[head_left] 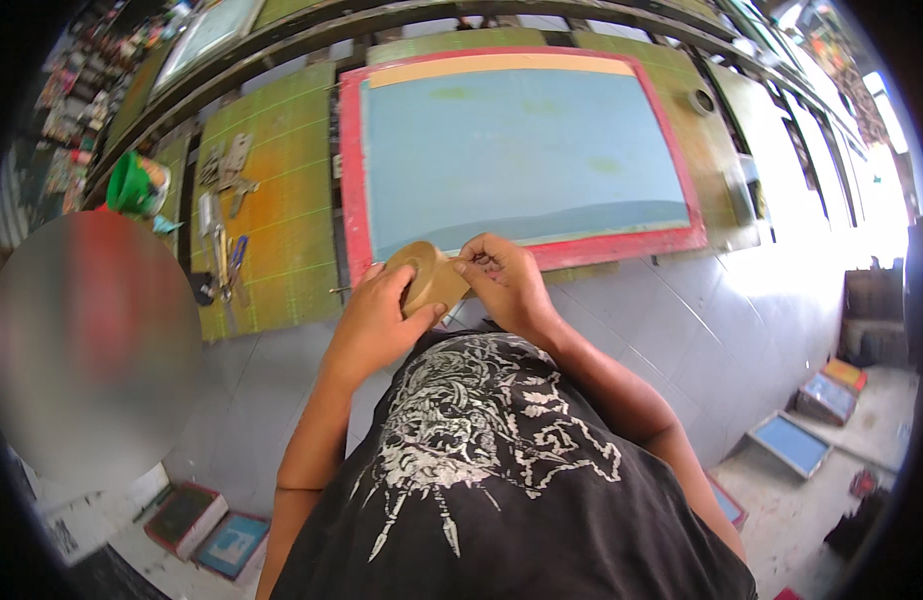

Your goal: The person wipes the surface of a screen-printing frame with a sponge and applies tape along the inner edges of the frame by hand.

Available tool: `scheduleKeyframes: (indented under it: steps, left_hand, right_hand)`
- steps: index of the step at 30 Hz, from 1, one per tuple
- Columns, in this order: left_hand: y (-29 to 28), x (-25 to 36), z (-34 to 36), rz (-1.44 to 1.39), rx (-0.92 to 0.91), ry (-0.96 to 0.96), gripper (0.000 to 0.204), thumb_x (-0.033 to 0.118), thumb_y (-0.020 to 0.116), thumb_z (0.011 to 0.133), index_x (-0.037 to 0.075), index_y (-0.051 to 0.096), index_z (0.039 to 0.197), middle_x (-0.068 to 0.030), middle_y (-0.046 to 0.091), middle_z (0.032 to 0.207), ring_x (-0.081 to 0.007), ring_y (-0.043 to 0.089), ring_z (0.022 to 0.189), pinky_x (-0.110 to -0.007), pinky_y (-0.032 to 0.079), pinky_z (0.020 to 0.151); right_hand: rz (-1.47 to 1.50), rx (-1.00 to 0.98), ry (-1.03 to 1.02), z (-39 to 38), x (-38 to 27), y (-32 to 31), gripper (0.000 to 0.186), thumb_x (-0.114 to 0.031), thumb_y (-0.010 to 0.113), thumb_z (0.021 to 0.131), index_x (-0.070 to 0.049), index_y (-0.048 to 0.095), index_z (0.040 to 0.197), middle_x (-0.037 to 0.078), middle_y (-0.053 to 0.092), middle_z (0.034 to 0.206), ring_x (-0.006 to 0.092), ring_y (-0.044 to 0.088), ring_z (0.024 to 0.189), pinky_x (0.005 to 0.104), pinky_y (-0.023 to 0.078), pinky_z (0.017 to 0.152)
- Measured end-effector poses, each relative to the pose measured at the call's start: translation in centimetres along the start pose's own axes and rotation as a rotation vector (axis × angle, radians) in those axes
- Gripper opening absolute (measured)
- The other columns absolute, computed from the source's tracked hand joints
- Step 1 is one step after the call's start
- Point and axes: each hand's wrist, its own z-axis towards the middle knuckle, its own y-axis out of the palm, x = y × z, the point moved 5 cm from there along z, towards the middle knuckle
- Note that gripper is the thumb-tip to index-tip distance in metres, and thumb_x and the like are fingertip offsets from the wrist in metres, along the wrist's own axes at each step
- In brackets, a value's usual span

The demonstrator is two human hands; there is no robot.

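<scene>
My left hand (pixel 377 318) grips a roll of tan packing tape (pixel 423 284), its fingers round the ring and the thumb along the near side. At the roll's right edge, my right hand (pixel 506 284) is closed in a pinch on what looks like the tape's loose end. Both hands are just off the near edge of a red-framed printing screen (pixel 622 248). Pale blue mesh (pixel 522 150) fills that frame, with a few faint greenish patches on it. A tan tape strip (pixel 502 68) lies along the mesh's far edge.
The screen rests on a yellow-green slatted table (pixel 282 200). Metal hinges (pixel 232 165) and hand tools (pixel 227 260) lie to its left, near a green bucket (pixel 137 185). A tape roll (pixel 702 101) sits at right. Smaller screens (pixel 792 443) stand behind me; a blurred patch covers the left.
</scene>
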Motion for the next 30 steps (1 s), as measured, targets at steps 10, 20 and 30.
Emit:
scheduleKeyframes:
  steps: [10, 20, 30]
  left_hand:
    - [4.9, -1.1, -0.3, -0.453, -0.427, -0.031, 0.044, 0.025, 0.07, 0.084, -0.003, 0.052, 0.112, -0.0162, 0.065, 0.084, -0.0168, 0.062, 0.078, -0.031, 0.048, 0.071]
    - [2.5, -1.1, 1.2, -0.307, -0.377, -0.077, 0.039, 0.018, 0.073, 0.08, 0.006, 0.058, 0.114, -0.0097, 0.068, 0.09, -0.0151, 0.063, 0.083, -0.031, 0.049, 0.077]
    - [-4.1, -7.0, 3.7, 0.29, -0.33, -0.343, 0.034, 0.031, 0.074, 0.077, 0.003, 0.071, 0.096, -0.0163, 0.069, 0.095, -0.0297, 0.066, 0.087, -0.036, 0.05, 0.078]
  right_hand:
    - [-0.146, 0.293, 0.133, -5.1, 2.7, -11.6, 0.01, -0.009, 0.066, 0.085, -0.001, 0.063, 0.09, 0.01, 0.064, 0.078, 0.0142, 0.06, 0.075, 0.0304, 0.049, 0.071]
    - [-0.312, 0.689, 0.203, -5.0, 11.6, -34.2, 0.013, -0.012, 0.064, 0.085, 0.001, 0.066, 0.087, 0.002, 0.06, 0.071, 0.0091, 0.053, 0.068, 0.0259, 0.044, 0.063]
    - [-0.428, 0.535, 0.316, -2.6, 19.9, -38.5, 0.023, -0.018, 0.065, 0.085, 0.004, 0.068, 0.092, 0.012, 0.067, 0.077, 0.0153, 0.061, 0.067, 0.0326, 0.05, 0.061]
